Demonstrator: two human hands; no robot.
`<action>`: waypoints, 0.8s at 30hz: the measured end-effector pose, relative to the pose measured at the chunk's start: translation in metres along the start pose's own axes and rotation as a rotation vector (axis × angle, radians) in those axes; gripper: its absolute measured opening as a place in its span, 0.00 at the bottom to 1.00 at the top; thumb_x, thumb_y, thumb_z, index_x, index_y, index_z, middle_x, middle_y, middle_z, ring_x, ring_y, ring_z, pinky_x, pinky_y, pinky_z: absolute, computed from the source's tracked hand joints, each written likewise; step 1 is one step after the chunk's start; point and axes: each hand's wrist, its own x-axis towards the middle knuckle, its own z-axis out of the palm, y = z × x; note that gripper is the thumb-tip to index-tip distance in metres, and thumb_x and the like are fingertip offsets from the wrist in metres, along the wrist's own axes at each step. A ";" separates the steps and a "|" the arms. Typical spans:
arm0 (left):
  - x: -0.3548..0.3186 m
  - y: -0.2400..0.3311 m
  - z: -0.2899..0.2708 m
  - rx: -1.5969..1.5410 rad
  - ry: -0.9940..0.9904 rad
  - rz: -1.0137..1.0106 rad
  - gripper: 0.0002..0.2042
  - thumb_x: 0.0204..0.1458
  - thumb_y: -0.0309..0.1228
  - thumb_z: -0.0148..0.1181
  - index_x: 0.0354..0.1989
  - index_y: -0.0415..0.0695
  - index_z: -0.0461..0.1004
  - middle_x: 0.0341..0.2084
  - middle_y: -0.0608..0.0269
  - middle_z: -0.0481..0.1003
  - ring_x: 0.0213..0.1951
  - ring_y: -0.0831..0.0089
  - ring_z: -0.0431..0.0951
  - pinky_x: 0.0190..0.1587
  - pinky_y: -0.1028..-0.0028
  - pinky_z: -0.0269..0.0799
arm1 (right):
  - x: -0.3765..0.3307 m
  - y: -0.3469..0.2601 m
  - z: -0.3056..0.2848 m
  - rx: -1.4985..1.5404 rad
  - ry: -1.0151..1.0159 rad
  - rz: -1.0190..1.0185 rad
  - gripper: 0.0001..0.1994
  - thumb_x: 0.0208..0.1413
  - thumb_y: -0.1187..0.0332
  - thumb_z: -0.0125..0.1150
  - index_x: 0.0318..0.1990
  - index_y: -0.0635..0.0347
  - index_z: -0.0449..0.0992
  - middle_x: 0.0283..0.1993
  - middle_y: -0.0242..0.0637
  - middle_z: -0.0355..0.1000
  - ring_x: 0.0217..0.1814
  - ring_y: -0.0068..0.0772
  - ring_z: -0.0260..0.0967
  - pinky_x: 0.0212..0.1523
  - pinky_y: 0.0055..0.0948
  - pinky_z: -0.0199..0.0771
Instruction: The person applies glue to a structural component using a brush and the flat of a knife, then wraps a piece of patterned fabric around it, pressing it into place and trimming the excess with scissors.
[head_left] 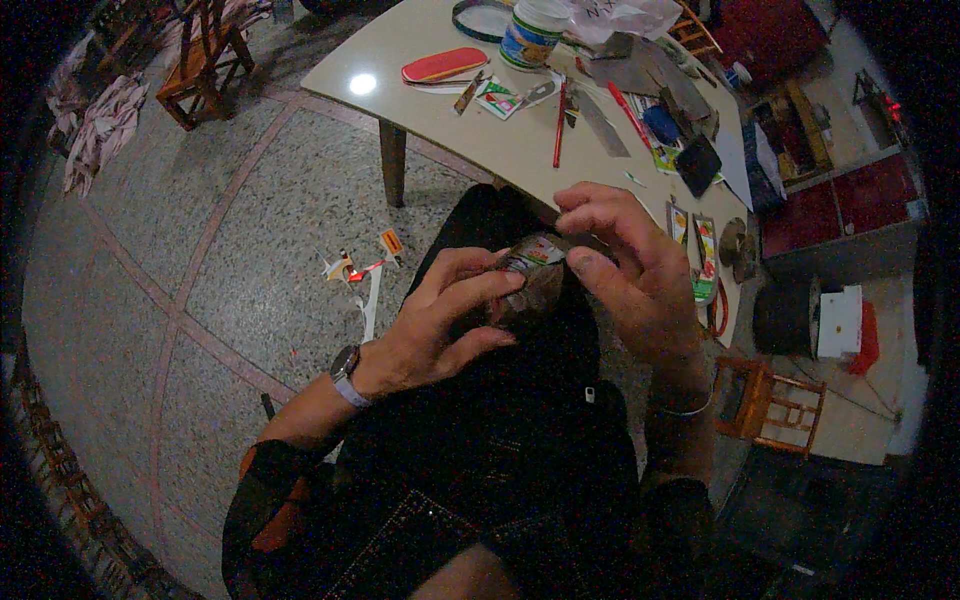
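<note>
Over my lap, my left hand [450, 308] is closed around a dark brown, rounded object [537, 298]. Its exact kind is too dim to tell. On its upper side lies a shiny printed patch [535, 254] in grey, green and white, and my left index finger rests at the patch's lower edge. My right hand [625, 265] is at the object's right end, thumb tip close to the patch. The right fingers are bent and apart from the thumb, with nothing visible between them.
A pale table [440, 115] stands ahead, holding a red case [445, 66], a plastic tub [533, 35], a red pen [559, 125], a metal ruler [603, 122] and a dark blade-like piece [698, 165]. Scraps [365, 268] lie on the floor at left. Small wooden chairs [205, 65] stand around.
</note>
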 end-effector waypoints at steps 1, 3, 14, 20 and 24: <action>0.000 0.000 0.000 -0.010 0.004 -0.005 0.32 0.43 0.24 0.70 0.60 0.49 0.64 0.54 0.49 0.61 0.50 0.56 0.70 0.49 0.66 0.73 | -0.002 0.005 0.001 0.099 0.037 0.028 0.13 0.54 0.79 0.54 0.48 0.65 0.71 0.54 0.42 0.67 0.59 0.32 0.64 0.59 0.30 0.63; -0.001 -0.001 0.001 -0.030 0.011 -0.016 0.33 0.43 0.24 0.71 0.60 0.49 0.64 0.53 0.49 0.62 0.51 0.56 0.69 0.48 0.66 0.73 | -0.004 0.007 0.005 0.069 -0.017 0.099 0.16 0.55 0.78 0.54 0.52 0.65 0.68 0.53 0.39 0.67 0.58 0.29 0.64 0.59 0.30 0.63; -0.006 -0.006 0.002 -0.212 0.037 -0.123 0.30 0.46 0.27 0.69 0.58 0.42 0.63 0.52 0.53 0.63 0.54 0.61 0.67 0.57 0.67 0.64 | 0.002 0.013 0.027 0.038 -0.018 0.004 0.10 0.53 0.78 0.59 0.43 0.68 0.74 0.43 0.39 0.71 0.47 0.29 0.69 0.50 0.25 0.68; -0.006 0.000 0.002 -0.463 0.037 -0.225 0.29 0.48 0.24 0.66 0.59 0.42 0.60 0.52 0.58 0.62 0.56 0.67 0.65 0.59 0.69 0.63 | 0.005 0.012 0.029 0.017 -0.011 -0.041 0.08 0.53 0.79 0.58 0.41 0.68 0.76 0.42 0.39 0.72 0.45 0.29 0.69 0.48 0.26 0.69; -0.006 0.002 0.001 -0.541 0.053 -0.229 0.29 0.50 0.22 0.65 0.60 0.41 0.58 0.53 0.60 0.62 0.58 0.69 0.64 0.60 0.69 0.62 | 0.003 0.013 0.033 0.064 0.003 -0.004 0.07 0.54 0.80 0.57 0.41 0.68 0.76 0.43 0.39 0.73 0.46 0.27 0.70 0.48 0.24 0.70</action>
